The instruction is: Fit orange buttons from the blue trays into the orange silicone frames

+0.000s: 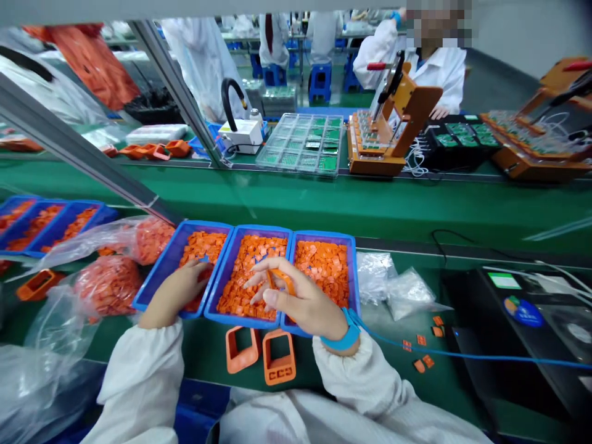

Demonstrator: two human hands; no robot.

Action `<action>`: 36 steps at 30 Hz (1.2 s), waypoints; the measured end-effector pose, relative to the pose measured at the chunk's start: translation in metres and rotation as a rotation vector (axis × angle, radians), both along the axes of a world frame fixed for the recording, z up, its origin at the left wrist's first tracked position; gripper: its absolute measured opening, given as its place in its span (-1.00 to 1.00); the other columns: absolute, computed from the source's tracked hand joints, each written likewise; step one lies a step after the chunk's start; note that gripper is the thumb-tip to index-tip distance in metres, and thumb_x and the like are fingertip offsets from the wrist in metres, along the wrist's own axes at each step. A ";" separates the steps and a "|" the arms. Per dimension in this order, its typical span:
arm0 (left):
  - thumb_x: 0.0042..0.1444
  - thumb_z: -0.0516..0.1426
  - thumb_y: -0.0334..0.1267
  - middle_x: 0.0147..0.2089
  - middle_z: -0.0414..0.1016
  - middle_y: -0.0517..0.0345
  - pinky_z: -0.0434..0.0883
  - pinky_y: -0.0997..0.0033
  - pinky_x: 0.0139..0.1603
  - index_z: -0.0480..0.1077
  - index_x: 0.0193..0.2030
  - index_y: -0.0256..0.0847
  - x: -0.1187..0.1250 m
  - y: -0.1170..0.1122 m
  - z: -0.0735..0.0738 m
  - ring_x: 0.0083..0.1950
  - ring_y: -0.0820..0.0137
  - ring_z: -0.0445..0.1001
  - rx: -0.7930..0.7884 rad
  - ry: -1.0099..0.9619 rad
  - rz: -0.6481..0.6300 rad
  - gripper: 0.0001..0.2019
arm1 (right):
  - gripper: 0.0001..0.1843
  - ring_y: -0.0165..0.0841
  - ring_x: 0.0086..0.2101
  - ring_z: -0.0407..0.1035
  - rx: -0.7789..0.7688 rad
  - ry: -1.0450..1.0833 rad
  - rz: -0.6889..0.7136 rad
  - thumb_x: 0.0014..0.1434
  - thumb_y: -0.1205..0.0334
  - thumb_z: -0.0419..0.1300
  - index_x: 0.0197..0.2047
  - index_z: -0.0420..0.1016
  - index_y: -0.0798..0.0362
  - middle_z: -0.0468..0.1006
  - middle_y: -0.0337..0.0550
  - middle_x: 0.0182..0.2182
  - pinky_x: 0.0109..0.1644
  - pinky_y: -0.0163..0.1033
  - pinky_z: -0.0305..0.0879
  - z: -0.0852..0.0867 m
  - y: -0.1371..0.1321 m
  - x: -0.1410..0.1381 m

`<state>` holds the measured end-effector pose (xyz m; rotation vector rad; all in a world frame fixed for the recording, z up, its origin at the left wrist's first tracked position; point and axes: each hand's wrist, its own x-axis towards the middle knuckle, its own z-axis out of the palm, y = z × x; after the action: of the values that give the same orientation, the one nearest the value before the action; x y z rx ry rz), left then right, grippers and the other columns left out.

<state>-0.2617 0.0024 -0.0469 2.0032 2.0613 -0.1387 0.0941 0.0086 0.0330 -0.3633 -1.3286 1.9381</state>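
Three blue trays stand side by side before me, each full of small orange plastic parts. My left hand (178, 293) reaches into the left tray (160, 277), fingers curled down among the parts; what they grip is hidden. My right hand (296, 296) hovers over the middle tray (222, 308) and the right tray (351, 271), pinching an orange frame piece (283, 279) between thumb and fingers. A blue wrist strap (342, 336) with a cord circles that wrist. Two orange rectangular frames (261, 354) lie on the green mat near my body.
Clear bags of orange parts (108, 283) lie at left, beside more blue trays (46, 225). Empty clear bags (398, 287) and a few loose orange bits (423, 351) sit at right, by a black device (522, 308). Across the belt a person in white works at orange fixtures (393, 129).
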 end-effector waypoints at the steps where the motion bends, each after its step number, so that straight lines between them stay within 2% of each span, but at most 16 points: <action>1: 0.30 0.00 -0.13 0.13 0.65 -0.19 0.51 0.18 0.22 0.60 0.10 -0.24 0.001 -0.001 0.001 0.04 0.06 0.67 -0.006 0.000 -0.014 -0.56 | -0.62 -0.36 -0.10 0.51 -0.001 0.001 -0.009 0.37 0.01 0.31 0.17 0.43 -0.10 0.59 -0.14 -0.02 -0.02 -0.21 0.46 -0.001 0.000 0.000; 5: 0.33 -0.01 -0.19 0.05 0.71 -0.18 0.52 0.16 0.10 0.64 0.02 -0.20 0.005 -0.005 0.008 0.01 0.02 0.69 0.000 0.031 -0.004 -0.60 | -0.63 -0.40 -0.15 0.52 -0.063 0.016 -0.026 0.36 0.02 0.33 0.16 0.45 -0.09 0.59 -0.14 -0.02 -0.15 -0.31 0.46 -0.005 0.002 -0.001; 9: 0.40 -0.02 -0.03 -0.06 0.73 -0.28 0.51 0.08 -0.07 0.63 0.05 -0.18 0.006 -0.007 0.018 -0.09 -0.10 0.70 0.052 0.176 0.081 -0.56 | -0.62 -0.40 -0.17 0.57 -0.174 0.037 -0.056 0.36 -0.04 0.31 0.14 0.45 -0.10 0.61 -0.12 0.00 -0.20 -0.34 0.50 -0.008 0.003 -0.002; 12: 0.41 -0.02 0.03 -0.10 0.72 -0.28 0.50 0.12 -0.08 0.60 0.07 -0.17 0.008 -0.003 0.026 -0.12 -0.07 0.70 0.059 0.245 0.075 -0.54 | -0.64 -0.39 -0.18 0.58 -0.214 0.078 -0.099 0.36 -0.05 0.31 0.12 0.45 -0.10 0.62 -0.12 -0.01 -0.21 -0.34 0.53 -0.008 0.003 -0.003; 17: 0.36 0.02 -0.08 -0.16 0.69 -0.28 0.50 0.12 -0.13 0.56 -0.10 -0.25 0.008 0.009 0.029 -0.17 -0.07 0.68 -0.007 0.249 0.078 -0.64 | -0.66 -0.35 -0.17 0.58 -0.232 0.076 -0.136 0.36 -0.03 0.31 0.11 0.47 -0.10 0.63 -0.12 -0.02 -0.19 -0.29 0.54 -0.006 0.003 -0.002; 19: 0.36 0.03 -0.12 -0.11 0.68 -0.28 0.50 0.13 -0.10 0.54 -0.13 -0.27 0.014 0.010 0.036 -0.15 -0.04 0.67 0.042 0.231 0.081 -0.68 | -0.66 -0.34 -0.18 0.60 -0.244 0.086 -0.149 0.36 -0.05 0.30 0.11 0.47 -0.10 0.64 -0.12 -0.02 -0.19 -0.28 0.54 -0.007 0.004 -0.003; 21: 0.38 0.04 -0.11 -0.13 0.67 -0.19 0.51 0.18 -0.10 0.53 -0.14 -0.24 0.030 0.008 0.050 -0.17 0.04 0.66 0.189 0.135 0.078 -0.70 | -0.65 -0.34 -0.20 0.61 -0.270 0.117 -0.183 0.36 -0.07 0.29 0.09 0.46 -0.09 0.66 -0.11 -0.02 -0.19 -0.26 0.54 -0.007 0.004 -0.006; 23: 0.39 0.11 -0.07 -0.25 0.66 -0.04 0.53 0.24 -0.12 0.53 -0.20 -0.19 0.059 0.004 0.071 -0.24 0.15 0.64 0.416 -0.090 0.033 -0.72 | -0.64 -0.32 -0.22 0.62 -0.314 0.161 -0.252 0.35 -0.11 0.28 0.06 0.44 -0.07 0.69 -0.10 -0.05 -0.16 -0.22 0.55 -0.006 0.005 -0.010; 25: 0.37 0.20 -0.08 -0.23 0.68 0.04 0.56 0.30 -0.06 0.57 -0.26 -0.16 0.096 -0.001 0.094 -0.19 0.23 0.66 0.601 -0.376 -0.120 -0.75 | -0.64 -0.30 -0.21 0.63 -0.368 0.209 -0.345 0.34 -0.12 0.28 0.03 0.42 -0.07 0.71 -0.12 -0.08 -0.10 -0.18 0.56 -0.005 0.006 -0.014; 28: 0.34 0.29 -0.16 -0.16 0.71 0.07 0.59 0.40 -0.10 0.64 -0.25 -0.12 0.146 -0.004 0.116 -0.15 0.32 0.69 0.625 -0.730 -0.368 -0.84 | -0.67 -0.26 -0.17 0.65 -0.405 0.266 -0.457 0.33 -0.10 0.27 0.01 0.40 -0.09 0.73 -0.13 -0.10 -0.02 -0.12 0.57 -0.002 0.007 -0.018; 31: 0.31 0.32 -0.22 -0.12 0.72 0.07 0.61 0.45 -0.11 0.67 -0.23 -0.11 0.170 0.003 0.118 -0.15 0.36 0.70 0.595 -0.920 -0.436 -0.90 | -0.66 -0.18 -0.13 0.65 -0.389 0.291 -0.523 0.31 -0.11 0.27 0.00 0.39 -0.10 0.74 -0.10 -0.10 0.05 -0.02 0.57 0.000 0.009 -0.017; 34: 0.30 0.33 -0.27 -0.10 0.74 0.08 0.62 0.46 -0.10 0.66 -0.13 -0.11 0.176 0.011 0.108 -0.11 0.35 0.71 0.548 -0.992 -0.372 -0.95 | -0.63 -0.14 -0.07 0.65 -0.347 0.296 -0.565 0.29 -0.14 0.29 0.00 0.41 -0.10 0.74 -0.07 -0.07 0.18 0.06 0.52 0.001 0.009 -0.015; 36: 0.29 0.34 -0.27 -0.11 0.74 0.08 0.62 0.46 -0.14 0.65 -0.07 -0.11 0.175 0.013 0.101 -0.16 0.35 0.71 0.504 -1.002 -0.308 -0.89 | -0.67 -0.13 -0.02 0.64 -0.313 0.286 -0.567 0.30 -0.10 0.29 -0.01 0.42 -0.09 0.74 -0.06 -0.04 0.25 0.10 0.47 0.001 0.009 -0.013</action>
<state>-0.0869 0.0150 0.0544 1.9732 1.1886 1.1730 0.0811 0.0176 0.0336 -0.5265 -0.6432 1.6278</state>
